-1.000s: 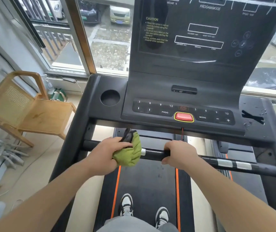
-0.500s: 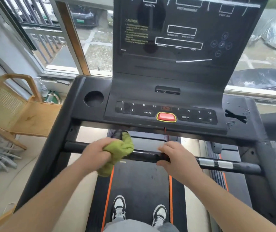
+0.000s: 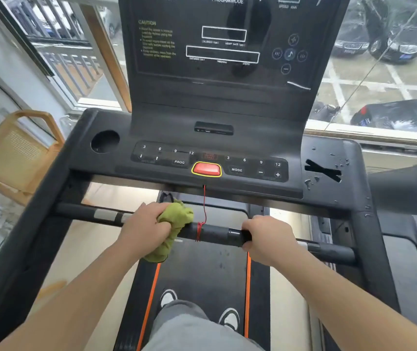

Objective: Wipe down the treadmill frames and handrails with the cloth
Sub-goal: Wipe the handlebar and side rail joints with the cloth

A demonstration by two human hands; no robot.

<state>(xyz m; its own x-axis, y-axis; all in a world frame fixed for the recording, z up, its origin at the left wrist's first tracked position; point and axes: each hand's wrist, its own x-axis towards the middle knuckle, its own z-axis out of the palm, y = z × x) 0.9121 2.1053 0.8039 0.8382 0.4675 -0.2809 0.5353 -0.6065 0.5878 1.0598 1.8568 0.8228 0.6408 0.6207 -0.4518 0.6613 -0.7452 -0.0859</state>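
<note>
Treadmill handrail (image 3: 215,233): left hand (image 3: 143,229) grips cloth (image 3: 174,224), right hand (image 3: 265,239) grips bar.

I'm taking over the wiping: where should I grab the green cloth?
Take the bunched upper part of the cloth where it wraps the handrail, coming from above as the left hand does. Its tail hangs loose below the rail and would give no pressure.

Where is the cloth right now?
Head view, left of centre: the left hand grips the cloth against the handrail, just left of the red cord.
</note>
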